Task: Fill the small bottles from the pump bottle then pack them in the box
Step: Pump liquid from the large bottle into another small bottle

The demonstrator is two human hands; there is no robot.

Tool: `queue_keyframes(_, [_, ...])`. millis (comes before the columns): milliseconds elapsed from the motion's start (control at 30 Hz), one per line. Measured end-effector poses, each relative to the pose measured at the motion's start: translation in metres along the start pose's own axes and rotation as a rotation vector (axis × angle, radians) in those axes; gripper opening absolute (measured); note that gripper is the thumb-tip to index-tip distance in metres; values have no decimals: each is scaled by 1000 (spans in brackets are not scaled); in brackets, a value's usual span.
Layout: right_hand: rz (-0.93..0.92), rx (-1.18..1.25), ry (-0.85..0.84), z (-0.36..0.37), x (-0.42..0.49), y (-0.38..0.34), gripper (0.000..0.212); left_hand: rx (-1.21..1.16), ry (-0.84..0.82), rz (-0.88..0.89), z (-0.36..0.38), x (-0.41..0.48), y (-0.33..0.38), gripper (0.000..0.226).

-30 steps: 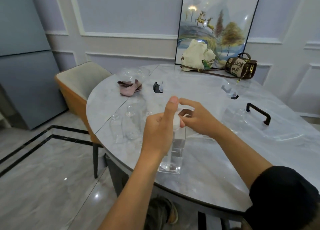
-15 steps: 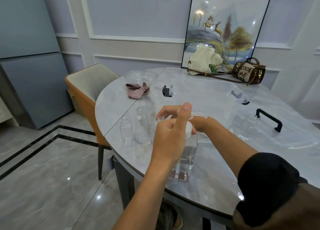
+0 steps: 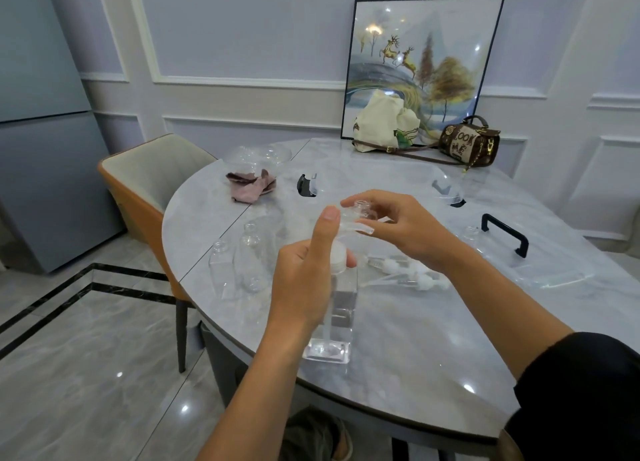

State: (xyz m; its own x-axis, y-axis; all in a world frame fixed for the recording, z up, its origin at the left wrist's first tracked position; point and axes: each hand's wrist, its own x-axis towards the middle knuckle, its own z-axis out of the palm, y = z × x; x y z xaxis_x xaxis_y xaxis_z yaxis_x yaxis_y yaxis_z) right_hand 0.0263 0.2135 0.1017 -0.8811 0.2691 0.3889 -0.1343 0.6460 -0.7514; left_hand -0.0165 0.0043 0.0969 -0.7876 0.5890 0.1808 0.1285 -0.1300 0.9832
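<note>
Filling step in hand. The left hand (image 3: 304, 277) grips the pump bottle (image 3: 341, 308) at its collar, fingers curled, 1 digit raised to the pump head. The bottle stands upright on the table (image 3: 415, 356). The right hand (image 3: 408, 228) pinches 1 small bottle (image 3: 363, 208) just beside the spout. Recommended: seat the mouth under the spout, then press slowly. 0.5 s earlier the right hand sat lower, behind the left.
</note>
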Motion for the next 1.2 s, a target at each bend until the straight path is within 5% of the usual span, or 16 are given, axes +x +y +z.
queue_keyframes(400, [1, 354, 220, 23, -49, 22, 7, 60, 69, 0, 14, 9, 0, 76])
queue_keyframes(767, [-249, 110, 231, 35, -63, 8, 38, 46, 106, -17, 19, 16, -5, 80])
queue_keyframes(1200, [-337, 135, 390, 38, -64, 5, 46, 52, 118, 4, 21, 13, -3, 78])
